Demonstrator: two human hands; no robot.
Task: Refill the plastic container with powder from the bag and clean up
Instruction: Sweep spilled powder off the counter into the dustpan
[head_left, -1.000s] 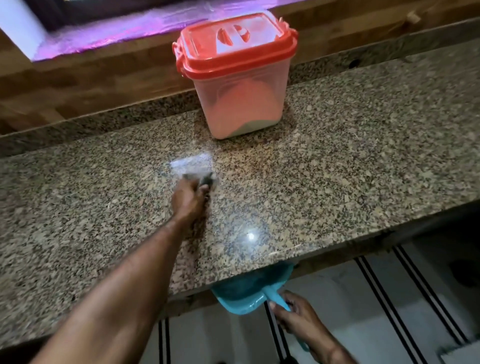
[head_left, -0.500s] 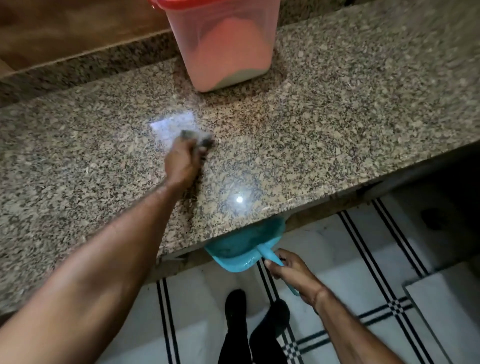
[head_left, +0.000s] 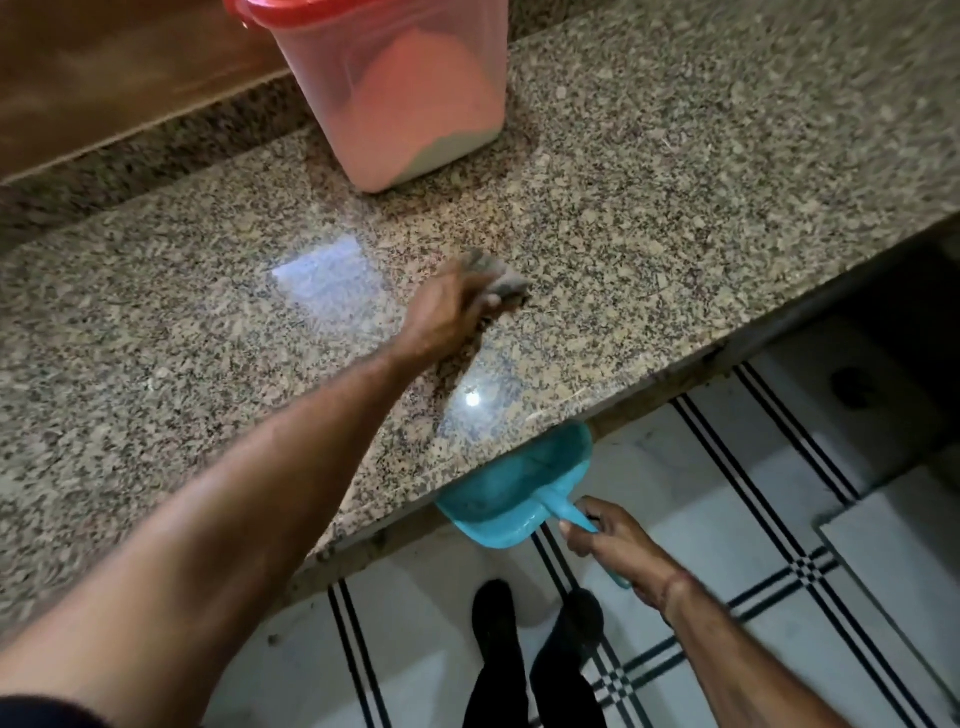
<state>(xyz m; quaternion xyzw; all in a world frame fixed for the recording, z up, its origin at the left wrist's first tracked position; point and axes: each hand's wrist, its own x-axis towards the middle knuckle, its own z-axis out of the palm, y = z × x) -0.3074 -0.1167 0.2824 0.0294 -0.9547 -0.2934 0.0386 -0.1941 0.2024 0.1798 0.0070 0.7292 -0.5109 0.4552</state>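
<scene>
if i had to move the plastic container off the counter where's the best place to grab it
Probably by the side walls of the plastic container, just under the red lid, one hand on each side, coming from the counter's front edge. It stands upright on the granite counter, its front is unobstructed, and it tapers toward the base, so a high grip should slip less. The powder inside means weight; the lid handles are out of frame.

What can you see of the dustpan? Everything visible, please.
The dustpan is teal, plastic by its look, a shallow scoop with raised side walls and a narrow handle. The right hand grips the handle and holds it below the front edge of the granite counter, mouth tucked under the overhang, above the tiled floor. Its far part is hidden by the counter. Whether it touches the edge or holds debris is unclear.
</scene>
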